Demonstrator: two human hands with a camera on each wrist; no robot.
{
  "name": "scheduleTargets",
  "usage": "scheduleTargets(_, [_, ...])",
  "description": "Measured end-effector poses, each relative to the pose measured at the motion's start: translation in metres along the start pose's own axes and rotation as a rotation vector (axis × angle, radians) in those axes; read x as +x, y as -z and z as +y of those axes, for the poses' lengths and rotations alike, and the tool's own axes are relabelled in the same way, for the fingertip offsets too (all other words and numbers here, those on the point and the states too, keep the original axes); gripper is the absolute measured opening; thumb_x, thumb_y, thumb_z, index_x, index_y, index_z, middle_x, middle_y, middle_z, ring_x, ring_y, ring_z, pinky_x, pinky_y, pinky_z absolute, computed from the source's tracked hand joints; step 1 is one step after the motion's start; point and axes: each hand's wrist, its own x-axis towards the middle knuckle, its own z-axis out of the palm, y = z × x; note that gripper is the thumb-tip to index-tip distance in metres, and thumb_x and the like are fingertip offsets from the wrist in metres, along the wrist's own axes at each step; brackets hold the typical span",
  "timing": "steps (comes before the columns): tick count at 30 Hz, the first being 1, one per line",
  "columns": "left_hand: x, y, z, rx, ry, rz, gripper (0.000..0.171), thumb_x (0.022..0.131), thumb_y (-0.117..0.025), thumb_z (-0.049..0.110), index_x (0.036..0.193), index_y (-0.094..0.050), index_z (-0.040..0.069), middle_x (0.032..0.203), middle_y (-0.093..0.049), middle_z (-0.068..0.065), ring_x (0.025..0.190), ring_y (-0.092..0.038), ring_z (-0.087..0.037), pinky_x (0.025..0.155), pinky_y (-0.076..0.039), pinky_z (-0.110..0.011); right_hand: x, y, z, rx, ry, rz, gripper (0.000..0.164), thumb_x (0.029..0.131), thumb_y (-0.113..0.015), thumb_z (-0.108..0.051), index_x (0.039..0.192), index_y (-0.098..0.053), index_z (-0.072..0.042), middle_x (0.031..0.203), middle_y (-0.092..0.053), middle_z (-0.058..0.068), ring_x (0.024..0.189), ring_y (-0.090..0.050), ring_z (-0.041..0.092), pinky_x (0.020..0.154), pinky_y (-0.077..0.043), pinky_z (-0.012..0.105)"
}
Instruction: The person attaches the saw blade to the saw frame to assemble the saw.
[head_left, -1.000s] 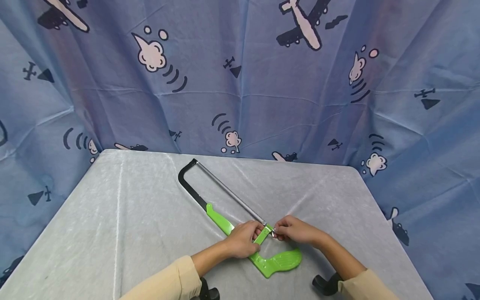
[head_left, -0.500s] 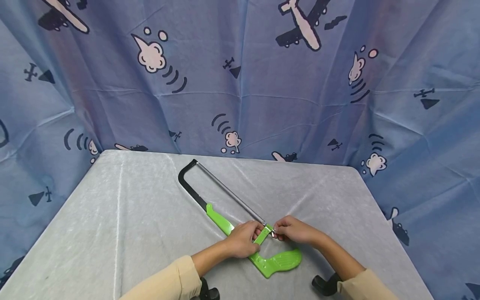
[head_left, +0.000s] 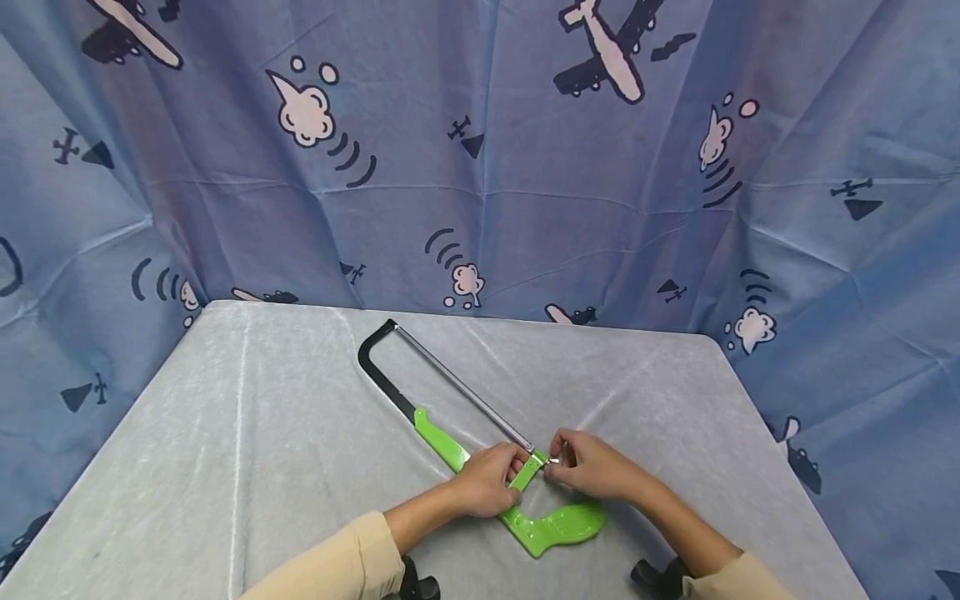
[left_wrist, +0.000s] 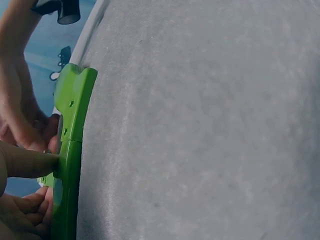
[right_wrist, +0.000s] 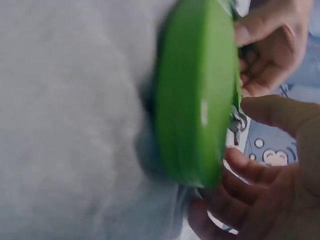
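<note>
A hacksaw point(head_left: 442, 442) lies on the table, with a green handle point(head_left: 562, 525), a black front bow point(head_left: 385, 385) and a silver blade bar point(head_left: 465, 390). My left hand point(head_left: 483, 483) grips its green frame near the crosspiece, the thumb on the near side and the fingers on the far side. At the bar's near end sits a small metal wing nut point(right_wrist: 237, 125). Around that nut my right hand point(head_left: 596, 467) holds thumb and forefinger apart, a gap showing between them in the right wrist view. Whether the thumb tip touches the nut I cannot tell.
A pale grey cloth covers the table point(head_left: 300, 467). Behind it hangs a blue curtain point(head_left: 480, 150) printed with aeroplanes and clouds. Black wrist mounts point(head_left: 660, 577) show below the forearms.
My right thumb and forefinger have spread from their pinch on the wing nut, which shows between them and points more sideways. The left hand and hacksaw stay in place.
</note>
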Motion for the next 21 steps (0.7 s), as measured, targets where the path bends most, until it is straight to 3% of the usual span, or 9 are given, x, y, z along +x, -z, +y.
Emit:
scheduleTargets(4, [0.001, 0.0, 0.0, 0.006, 0.011, -0.001, 0.039, 0.07, -0.072, 0.0, 0.107, -0.063, 0.005, 0.089, -0.056, 0.006, 0.079, -0.051, -0.002, 0.072, -0.042, -0.016, -0.003, -0.005, -0.004, -0.252, 0.023, 0.137, 0.031, 0.08, -0.081, -0.031, 0.085, -0.056, -0.013, 0.066, -0.049, -0.009, 0.056, -0.043, 0.005, 0.051, -0.038, 0.025])
scheduleTargets(8, [0.001, 0.0, 0.001, 0.007, 0.013, -0.002, 0.039, 0.07, -0.072, 0.0, 0.108, -0.063, 0.005, 0.089, -0.056, 0.006, 0.079, -0.052, -0.003, 0.073, -0.042, -0.016, -0.003, -0.011, -0.008, -0.383, 0.02, 0.218, 0.035, 0.073, -0.085, -0.032, 0.079, -0.053, -0.018, 0.065, -0.045, -0.011, 0.056, -0.04, 0.005, 0.051, -0.035, 0.026])
scheduleTargets(21, [0.001, 0.0, 0.001, 0.008, 0.018, -0.009, 0.038, 0.071, -0.072, -0.001, 0.107, -0.063, 0.005, 0.089, -0.056, 0.007, 0.08, -0.052, -0.003, 0.074, -0.042, -0.016, -0.002, -0.018, -0.011, -0.407, -0.025, 0.255, 0.036, 0.071, -0.086, -0.022, 0.074, -0.05, -0.018, 0.062, -0.044, -0.009, 0.055, -0.041, 0.009, 0.051, -0.034, 0.029])
